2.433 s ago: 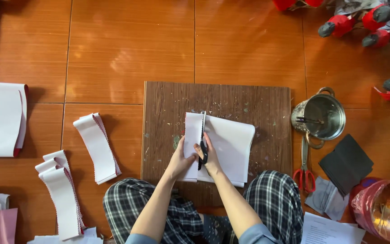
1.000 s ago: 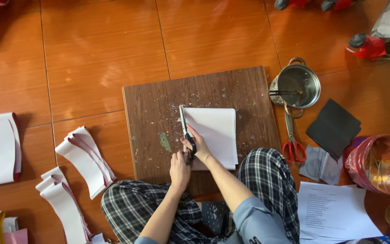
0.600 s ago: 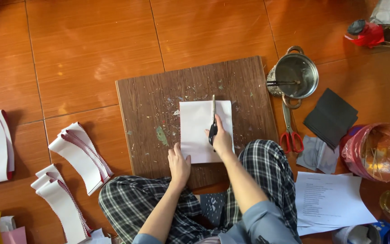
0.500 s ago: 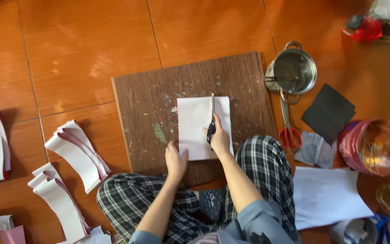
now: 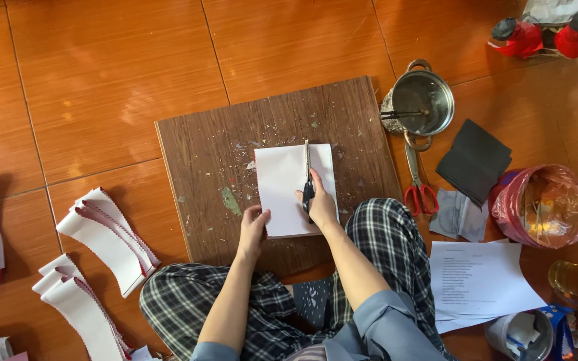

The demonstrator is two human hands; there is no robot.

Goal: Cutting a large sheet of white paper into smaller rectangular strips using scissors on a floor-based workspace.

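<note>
A person sits cross-legged on an orange tiled floor [image 5: 102, 80] with a brown wooden board [image 5: 195, 160] in front of the knees. A white sheet of paper [image 5: 282, 180] lies flat on the board, near its front edge and right of its middle.

The right hand [image 5: 320, 206] grips a pair of black-handled scissors [image 5: 308, 180], its fingers curled through and around the handles; the blades point away from the body and run up through the right part of the sheet, marking off a narrow strip on the right side. The left hand [image 5: 252, 227] rests on the lower left corner of the paper, fingers held together and pressed flat on it.

Right of the board stands a small steel pot [image 5: 429, 90] with dark sticks across its rim. Just below it a pair of red-handled scissors [image 5: 417, 184] lies on the floor, beside a folded black sheet [image 5: 474, 160] and a container lined with a pink plastic bag [image 5: 540, 207]. A printed page [image 5: 479, 277] lies by the right knee. On the left, well apart from the board, lie curved stacks of white strips with red edges [image 5: 105, 237].
</note>
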